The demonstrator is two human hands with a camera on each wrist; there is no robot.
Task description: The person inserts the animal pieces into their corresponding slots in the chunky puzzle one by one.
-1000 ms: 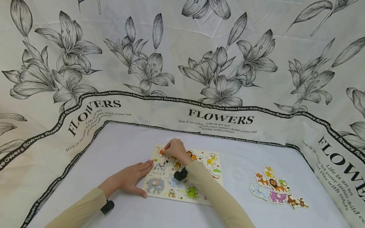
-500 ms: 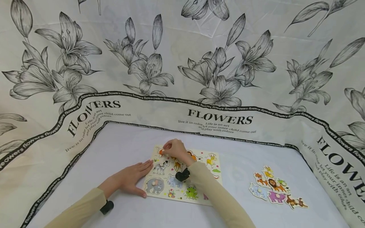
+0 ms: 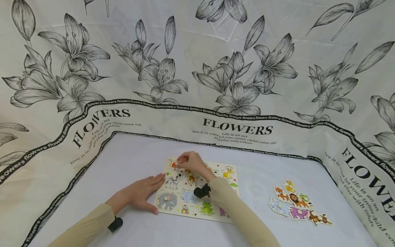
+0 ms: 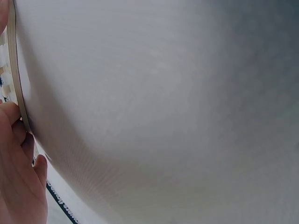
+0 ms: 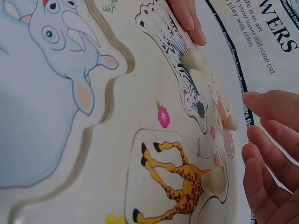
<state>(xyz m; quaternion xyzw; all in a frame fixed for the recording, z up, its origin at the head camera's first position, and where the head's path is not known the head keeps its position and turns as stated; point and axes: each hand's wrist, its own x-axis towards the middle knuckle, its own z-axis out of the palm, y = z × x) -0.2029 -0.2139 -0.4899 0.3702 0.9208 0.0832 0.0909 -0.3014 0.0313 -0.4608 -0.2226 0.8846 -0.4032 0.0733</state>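
Note:
A wooden animal puzzle board [image 3: 197, 215] lies on the white table. My left hand [image 3: 140, 196] rests flat beside it, with straight fingers touching the board's left edge [image 4: 14, 70]. My right hand [image 3: 183, 160] hovers over the board's far left corner. Its loosely curled fingers [image 5: 268, 105] sit just beside the peg of an orange piece [image 5: 224, 116] seated there, with a small gap and nothing held. Zebra [image 5: 175, 44], giraffe [image 5: 180, 179] and pale blue rhino [image 5: 42, 93] pieces sit in their slots. An elephant [image 3: 167, 200] and a frog [image 3: 207, 207] fill the near row.
Several loose animal pieces [image 3: 297, 203] lie in a cluster on the table to the right of the board. A flower-printed cloth [image 3: 237, 130] rises behind and at both sides of the table. Bare tabletop [image 3: 132, 157] lies left of the board.
My right hand has drawn slightly back and to the right from the orange piece, which stays in its slot. The left hand has not moved.

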